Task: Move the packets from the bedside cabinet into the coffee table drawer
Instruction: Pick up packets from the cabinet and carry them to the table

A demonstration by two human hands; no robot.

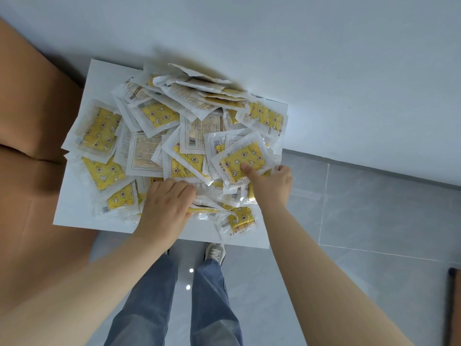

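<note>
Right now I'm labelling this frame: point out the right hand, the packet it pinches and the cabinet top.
Right hand (pixel 272 186): head view, back of hand.
Packet (pixel 239 156): head view, yellow middle.
Cabinet top (pixel 72 203): head view, bare front-left corner.

Yellow star-and-moon packets (pixel 99 131), white cabinet top (pixel 72 203), grey floor tiles (pixel 374 233)

Brown creased surface (pixel 30 116) at left, white wall (pixel 324 58) behind, glossy grey tiled floor (pixel 374 221) below and right.

One head-worn wide-angle camera looks steeply down from close above the bedside cabinet (pixel 74 216), facing the wall (pixel 324 71), with the floor (pixel 374 221) below it.
</note>
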